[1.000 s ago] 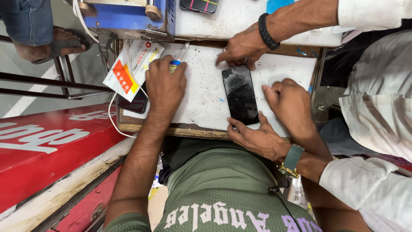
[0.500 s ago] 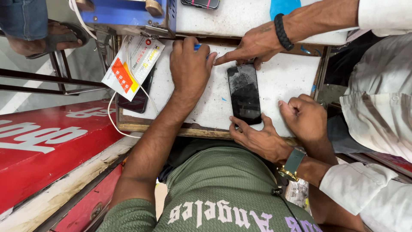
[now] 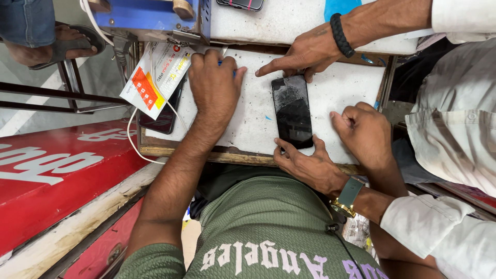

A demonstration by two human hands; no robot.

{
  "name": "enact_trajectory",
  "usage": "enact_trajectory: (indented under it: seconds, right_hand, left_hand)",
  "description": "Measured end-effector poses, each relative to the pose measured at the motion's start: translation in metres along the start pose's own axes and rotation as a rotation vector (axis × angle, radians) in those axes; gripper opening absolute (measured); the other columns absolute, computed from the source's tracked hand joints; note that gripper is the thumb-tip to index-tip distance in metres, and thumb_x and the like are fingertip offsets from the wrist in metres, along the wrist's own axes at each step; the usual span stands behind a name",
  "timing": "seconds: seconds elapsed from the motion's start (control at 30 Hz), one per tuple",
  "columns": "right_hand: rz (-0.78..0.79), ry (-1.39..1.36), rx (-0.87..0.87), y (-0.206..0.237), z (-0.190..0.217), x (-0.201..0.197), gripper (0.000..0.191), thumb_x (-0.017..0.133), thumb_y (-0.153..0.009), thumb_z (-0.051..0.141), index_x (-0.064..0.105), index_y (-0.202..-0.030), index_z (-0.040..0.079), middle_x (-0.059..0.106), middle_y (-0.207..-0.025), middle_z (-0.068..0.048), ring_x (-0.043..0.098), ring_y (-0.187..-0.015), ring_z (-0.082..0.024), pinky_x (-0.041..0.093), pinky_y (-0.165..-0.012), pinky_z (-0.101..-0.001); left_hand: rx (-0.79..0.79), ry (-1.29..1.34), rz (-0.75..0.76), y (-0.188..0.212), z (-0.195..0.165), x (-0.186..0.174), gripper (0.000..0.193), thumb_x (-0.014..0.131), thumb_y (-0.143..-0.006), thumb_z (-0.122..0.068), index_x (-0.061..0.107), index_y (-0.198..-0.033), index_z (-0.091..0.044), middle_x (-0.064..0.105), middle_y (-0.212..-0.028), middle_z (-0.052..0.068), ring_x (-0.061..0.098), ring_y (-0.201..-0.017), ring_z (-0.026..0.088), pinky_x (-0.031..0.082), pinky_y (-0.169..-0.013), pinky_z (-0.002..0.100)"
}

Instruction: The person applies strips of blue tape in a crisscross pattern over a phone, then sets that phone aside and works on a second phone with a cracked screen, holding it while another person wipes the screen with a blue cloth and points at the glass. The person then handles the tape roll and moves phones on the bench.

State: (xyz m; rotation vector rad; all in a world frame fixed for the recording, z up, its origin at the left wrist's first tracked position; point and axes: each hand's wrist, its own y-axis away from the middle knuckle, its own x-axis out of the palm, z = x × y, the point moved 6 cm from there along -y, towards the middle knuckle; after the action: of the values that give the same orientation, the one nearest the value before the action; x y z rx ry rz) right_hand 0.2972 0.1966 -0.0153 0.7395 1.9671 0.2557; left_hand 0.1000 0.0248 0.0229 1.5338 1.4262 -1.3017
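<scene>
At the far left a dark phone (image 3: 164, 118) lies half under a white and orange packet (image 3: 155, 78) on the edge of the white worktop (image 3: 248, 129). Next, the person's left hand (image 3: 214, 82) rests knuckles up near the top of the worktop, fingers curled around something small and blue (image 3: 221, 63), too hidden to name. In the middle a black phone (image 3: 292, 111) lies flat, its glass smudged and dusty at the top, apparently not yet clean or covered. The right hand (image 3: 310, 165) touches its lower edge with spread fingertips, steadying it without gripping. Further right, another person's closed hand (image 3: 364, 132) rests beside it, while their other hand (image 3: 305, 54) points above it.
</scene>
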Motion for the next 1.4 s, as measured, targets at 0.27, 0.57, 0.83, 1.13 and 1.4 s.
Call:
enact_trajectory:
  seconds: [0.27,0.57,0.83,1.13,1.4]
  right_hand:
    - [0.007,0.184,-0.036,0.003,-0.004,-0.009,0.093,0.089,-0.06,0.005,0.05,-0.145,-0.003,0.043,-0.115,-0.009,0.052,-0.105,-0.02,0.054,-0.098,-0.0272]
    - [0.024,0.049,-0.056,0.01,-0.014,-0.013,0.098,0.088,-0.061,0.008,0.044,-0.147,-0.005,0.043,-0.12,-0.011,0.054,-0.111,-0.024,0.056,-0.098,-0.0316]
    - [0.031,-0.178,-0.006,0.015,-0.02,-0.018,0.096,0.083,-0.064,0.007,0.04,-0.149,-0.003,0.042,-0.118,-0.007,0.051,-0.112,-0.019,0.062,-0.083,-0.0298]
    - [0.005,-0.002,-0.035,0.015,-0.018,-0.023,0.095,0.085,-0.059,0.005,0.046,-0.146,-0.003,0.044,-0.117,-0.008,0.052,-0.105,-0.019,0.06,-0.085,-0.0302]
    - [0.02,0.138,-0.094,0.014,-0.018,-0.026,0.094,0.086,-0.06,0.006,0.048,-0.146,-0.003,0.045,-0.118,-0.01,0.053,-0.108,-0.022,0.054,-0.099,-0.0318]
  left_hand:
    - [-0.052,-0.03,-0.031,0.015,0.029,-0.027,0.029,0.088,-0.085,-0.033,0.078,-0.094,-0.007,0.063,-0.104,0.013,0.054,-0.101,0.032,0.048,-0.081,0.045]
    - [-0.047,0.064,0.032,0.028,0.004,-0.024,0.027,0.085,-0.086,-0.03,0.076,-0.093,-0.005,0.062,-0.1,0.013,0.059,-0.096,0.028,0.052,-0.074,0.041]
    - [-0.021,0.096,0.008,0.015,-0.012,-0.004,0.029,0.085,-0.087,-0.032,0.076,-0.096,-0.005,0.063,-0.099,0.012,0.058,-0.095,0.028,0.051,-0.076,0.043]
    - [-0.043,0.0,-0.084,0.025,0.03,-0.036,0.026,0.085,-0.086,-0.028,0.077,-0.095,-0.005,0.066,-0.103,0.014,0.058,-0.097,0.032,0.051,-0.077,0.045]
    - [-0.053,0.154,0.103,0.064,-0.009,-0.036,0.025,0.085,-0.088,-0.026,0.076,-0.094,-0.003,0.065,-0.096,0.013,0.06,-0.091,0.029,0.05,-0.074,0.042]
